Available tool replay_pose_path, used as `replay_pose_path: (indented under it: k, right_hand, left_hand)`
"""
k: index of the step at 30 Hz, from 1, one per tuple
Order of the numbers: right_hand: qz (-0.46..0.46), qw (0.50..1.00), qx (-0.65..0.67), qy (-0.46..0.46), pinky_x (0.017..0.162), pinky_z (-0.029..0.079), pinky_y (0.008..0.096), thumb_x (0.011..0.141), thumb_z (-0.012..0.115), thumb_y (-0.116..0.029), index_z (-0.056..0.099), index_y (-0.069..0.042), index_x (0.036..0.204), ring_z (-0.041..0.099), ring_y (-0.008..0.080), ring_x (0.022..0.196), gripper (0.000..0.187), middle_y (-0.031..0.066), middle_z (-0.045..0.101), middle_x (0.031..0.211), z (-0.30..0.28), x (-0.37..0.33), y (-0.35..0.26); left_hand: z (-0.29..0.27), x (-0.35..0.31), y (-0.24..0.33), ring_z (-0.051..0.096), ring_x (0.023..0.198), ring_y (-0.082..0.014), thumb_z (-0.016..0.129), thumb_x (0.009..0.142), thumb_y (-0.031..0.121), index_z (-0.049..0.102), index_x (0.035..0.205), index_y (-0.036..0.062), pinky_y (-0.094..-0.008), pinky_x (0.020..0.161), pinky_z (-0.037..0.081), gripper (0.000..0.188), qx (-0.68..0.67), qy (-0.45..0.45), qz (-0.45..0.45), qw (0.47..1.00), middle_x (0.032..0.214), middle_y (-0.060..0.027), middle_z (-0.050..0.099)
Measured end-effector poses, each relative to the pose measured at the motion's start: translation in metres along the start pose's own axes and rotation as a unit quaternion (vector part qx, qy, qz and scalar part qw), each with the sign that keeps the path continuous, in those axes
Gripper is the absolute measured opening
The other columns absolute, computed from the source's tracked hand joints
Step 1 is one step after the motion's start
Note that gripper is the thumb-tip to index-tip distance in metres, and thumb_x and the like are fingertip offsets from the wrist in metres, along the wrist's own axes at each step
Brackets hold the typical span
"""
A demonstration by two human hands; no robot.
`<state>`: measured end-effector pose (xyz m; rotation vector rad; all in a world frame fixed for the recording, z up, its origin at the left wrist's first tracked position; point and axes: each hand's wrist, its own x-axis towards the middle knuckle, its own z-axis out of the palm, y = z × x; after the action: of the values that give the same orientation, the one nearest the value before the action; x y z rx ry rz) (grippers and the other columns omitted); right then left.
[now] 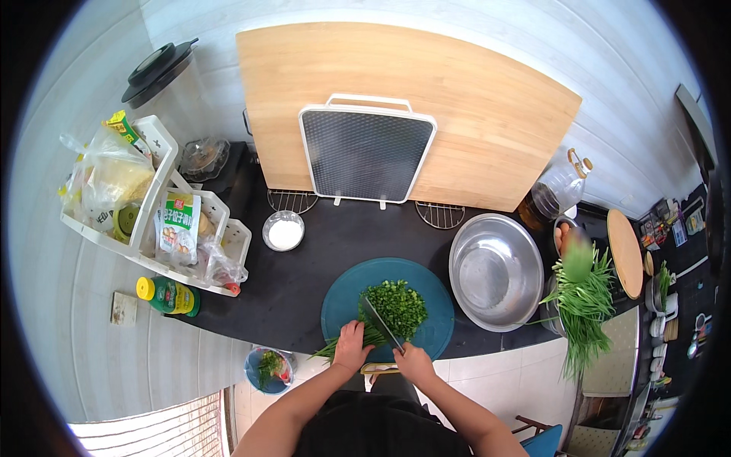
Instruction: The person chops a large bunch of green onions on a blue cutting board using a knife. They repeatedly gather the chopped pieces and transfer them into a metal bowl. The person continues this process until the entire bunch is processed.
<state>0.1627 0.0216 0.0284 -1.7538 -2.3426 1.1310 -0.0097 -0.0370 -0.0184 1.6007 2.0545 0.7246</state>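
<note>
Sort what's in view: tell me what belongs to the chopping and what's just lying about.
In the job:
- knife, in the right hand
- uncut stalks, under the left hand
- chopped greens
- round teal board

Apparently just lying about:
- white rack
- yellow-capped bottle
- bowl of white powder
- large wooden board
- steel basin, though its role is unclear

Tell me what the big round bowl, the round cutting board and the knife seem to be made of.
Bowl: metal, probably stainless steel, shiny, with bright reflections inside.
Cutting board: likely plastic, matte; evenly teal, no visible grain.
Knife: blade probably steel, flat and grey; handle mostly covered by the right hand, material unclear.
</note>
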Motion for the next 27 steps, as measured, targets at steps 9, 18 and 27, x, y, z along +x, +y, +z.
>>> replay_pose_path:
  k: [9,18,27]
  right_hand:
    - [0.005,0.995,-0.063,-0.072,0.073,0.051,0.0491,0.085,0.052,-0.021,0.057,0.005,0.086,0.063,0.0423,0.077,0.026,0.0271,0.064,0.081,0.025,0.011,0.002]
    - [-0.017,0.999,-0.042,0.001,0.067,0.051,0.0488,0.084,0.055,-0.023,0.058,0.002,0.080,0.063,0.0427,0.073,0.025,0.0264,0.062,0.071,0.036,0.035,-0.017]
    - [-0.012,0.999,0.019,0.041,0.066,0.050,0.0485,0.085,0.058,-0.028,0.059,0.001,0.078,0.061,0.0431,0.073,0.030,0.0239,0.062,0.073,0.006,0.042,0.000]
  left_hand:
    - [0.020,-0.003,-0.006,0.046,0.108,-0.0342,0.070,0.070,0.009,0.046,0.119,-0.0047,-0.0368,0.087,0.047,0.056,0.046,0.021,0.039,0.998,0.116,-0.0173,0.046]
    - [0.004,-0.004,-0.004,0.045,0.109,-0.0348,0.072,0.071,0.015,0.045,0.121,-0.0057,-0.0406,0.092,0.043,0.060,0.021,0.025,0.050,0.998,0.119,-0.0184,0.046]
    - [0.021,-0.002,-0.006,0.044,0.111,-0.0351,0.071,0.073,0.014,0.042,0.127,-0.0047,-0.0394,0.096,0.040,0.065,0.063,0.028,0.071,0.995,0.122,-0.0185,0.044]
